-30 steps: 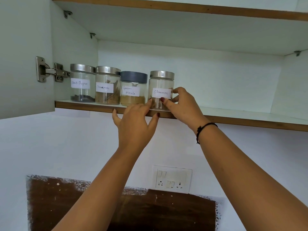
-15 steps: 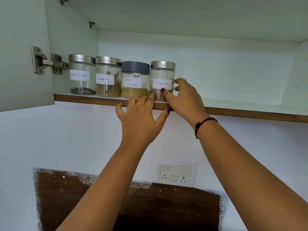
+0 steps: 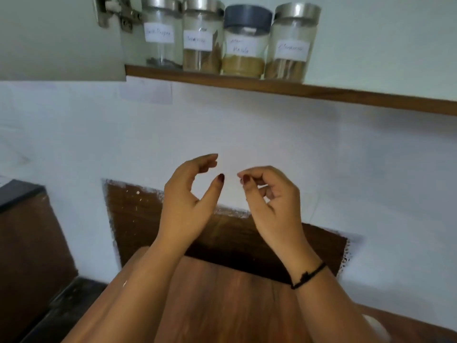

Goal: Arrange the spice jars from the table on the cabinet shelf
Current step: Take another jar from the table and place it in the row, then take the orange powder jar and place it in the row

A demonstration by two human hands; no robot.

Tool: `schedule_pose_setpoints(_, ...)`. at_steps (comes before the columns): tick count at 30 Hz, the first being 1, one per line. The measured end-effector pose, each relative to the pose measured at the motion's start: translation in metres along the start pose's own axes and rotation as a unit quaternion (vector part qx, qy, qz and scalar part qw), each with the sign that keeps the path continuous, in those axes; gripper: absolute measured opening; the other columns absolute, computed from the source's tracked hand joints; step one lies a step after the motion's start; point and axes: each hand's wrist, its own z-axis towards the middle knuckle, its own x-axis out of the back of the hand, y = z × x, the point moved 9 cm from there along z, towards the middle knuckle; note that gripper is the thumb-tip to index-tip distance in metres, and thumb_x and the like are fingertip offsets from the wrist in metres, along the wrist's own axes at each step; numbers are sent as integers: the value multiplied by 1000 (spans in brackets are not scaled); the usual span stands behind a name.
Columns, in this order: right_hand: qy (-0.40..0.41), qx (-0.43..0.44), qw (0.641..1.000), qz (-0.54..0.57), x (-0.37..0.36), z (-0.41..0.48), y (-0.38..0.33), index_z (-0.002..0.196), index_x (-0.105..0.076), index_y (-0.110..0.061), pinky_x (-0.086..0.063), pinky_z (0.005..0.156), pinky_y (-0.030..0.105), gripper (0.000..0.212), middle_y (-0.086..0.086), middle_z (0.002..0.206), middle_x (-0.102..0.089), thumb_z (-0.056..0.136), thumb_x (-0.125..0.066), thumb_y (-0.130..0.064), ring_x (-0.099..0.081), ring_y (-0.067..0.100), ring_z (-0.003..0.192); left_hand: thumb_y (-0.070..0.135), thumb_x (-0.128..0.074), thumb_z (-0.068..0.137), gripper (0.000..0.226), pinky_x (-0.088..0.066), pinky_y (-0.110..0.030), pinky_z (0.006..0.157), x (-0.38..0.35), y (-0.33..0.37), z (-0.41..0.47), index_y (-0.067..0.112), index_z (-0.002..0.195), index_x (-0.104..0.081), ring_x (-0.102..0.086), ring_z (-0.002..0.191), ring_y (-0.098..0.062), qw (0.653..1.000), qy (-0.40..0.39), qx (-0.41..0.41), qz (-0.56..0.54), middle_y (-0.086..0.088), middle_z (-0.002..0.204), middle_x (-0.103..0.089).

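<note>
Hinge of silver metal (image 3: 116, 13) sits at the upper left on the pale green cabinet door (image 3: 61, 40). Just right of it, four spice jars stand upright in a close row at the front of the wood-edged cabinet shelf (image 3: 333, 95): a clear glass jar with a silver lid and dark grains (image 3: 162, 40), a clear glass jar with a silver lid and brown pieces (image 3: 201, 45), a grey-lidded glass jar of ochre powder (image 3: 243, 53), and a silver-lidded glass jar of brown sticks (image 3: 290, 45). Each bears a white paper label, too blurred to read. Well below the shelf, before the white wall, the left hand (image 3: 185, 209) is raised with its fingers (image 3: 206, 160) loosely bent and thumb spread, holding nothing. Near it but not touching, the right hand (image 3: 274, 206) has loosely curled fingers, also empty, with a black cord bracelet (image 3: 308, 277) on the wrist. Under both forearms lies the brown wooden counter (image 3: 222, 308).
</note>
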Motion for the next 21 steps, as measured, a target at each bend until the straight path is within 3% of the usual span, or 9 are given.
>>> schedule_pose_setpoints(6, -51, -76, 995, 51, -63, -74, 38, 101, -70, -12, -58, 63, 41, 16, -2, 88, -68, 94, -56, -12, -67, 15, 74, 10, -62, 94, 27, -55, -22, 88, 58, -87, -73, 19, 119, -66, -66, 102, -6, 986, 42, 146, -67, 4, 108, -71)
schedule_pose_setpoints(8, -63, -95, 992, 51, -86, -96, 50, 101, -70, -11, -59, 66, 35, 15, -2, 91, -68, 92, -59, -7, -67, 13, 77, 6, -61, 93, 29, -55, -23, 88, 66, -119, -101, 21, 118, -65, -66, 101, -8, 979, 36, 192, -57, 2, 107, -71)
schedule_pose_setpoints(11, -105, -142, 984, 31, -124, -131, 70, 100, -71, -15, -58, 71, 21, 14, -7, 93, -68, 91, -62, -9, -66, 6, 83, 7, -61, 93, 30, -56, -38, 93, 79, -173, -137, 25, 118, -63, -66, 103, -12, 963, 27, 267, -27, 4, 111, -69)
schedule_pose_setpoints(14, -143, -222, 964, 23, -162, -168, 99, 102, -69, -22, -57, 73, 20, 16, -15, 96, -66, 91, -63, -12, -65, 3, 87, 12, -63, 93, 31, -53, -49, 98, 96, -216, -163, 31, 118, -59, -63, 110, -15, 943, 41, 331, -1, 5, 119, -66)
schedule_pose_setpoints(18, -189, -290, 938, 12, -206, -211, 126, 106, -62, -33, -56, 78, 15, 26, -19, 101, -62, 90, -63, -12, -62, -2, 93, 18, -64, 93, 37, -50, -46, 102, 104, -257, -188, 44, 116, -53, -57, 119, -10, 930, 27, 364, 41, 12, 125, -60)
schedule_pose_setpoints(21, -223, -325, 919, 16, -234, -234, 145, 116, -61, -30, -52, 76, 9, 35, -17, 106, -61, 88, -65, -9, -60, -7, 94, 20, -67, 91, 44, -45, -36, 105, 98, -287, -204, 34, 130, -51, -50, 126, -10, 920, 2, 387, 68, 6, 140, -54)
